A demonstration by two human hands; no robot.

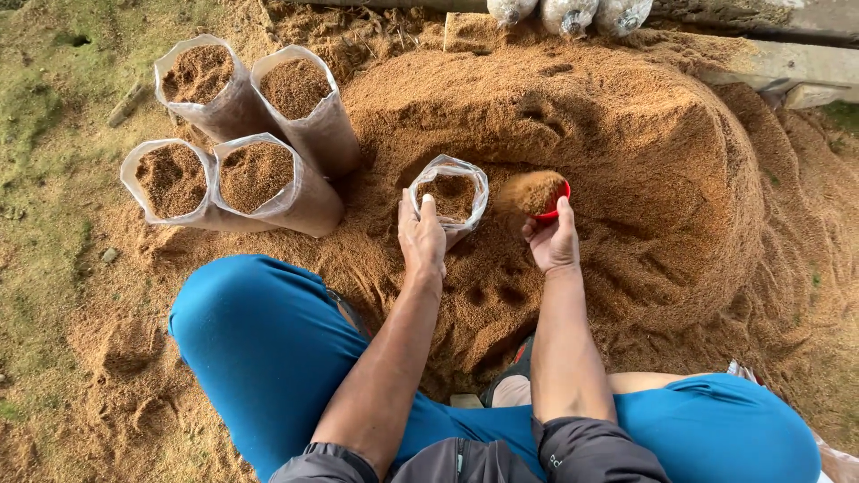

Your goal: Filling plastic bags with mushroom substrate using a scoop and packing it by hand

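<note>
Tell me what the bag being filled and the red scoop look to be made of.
The bag looks like thin clear plastic film: glossy, crinkled, the brown fill showing through. The red scoop in the right hand seems to be smooth rigid plastic, though only its rim shows. The fill looks like sawdust, fine and dry.

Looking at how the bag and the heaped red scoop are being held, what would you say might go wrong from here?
The red scoop in the right hand is heaped high with sawdust, so some may spill beside the narrow mouth of the clear plastic bag. The left hand grips only one side of the rim, so the soft bag might fold or tip. The four filled bags lean together and could topple.
</note>
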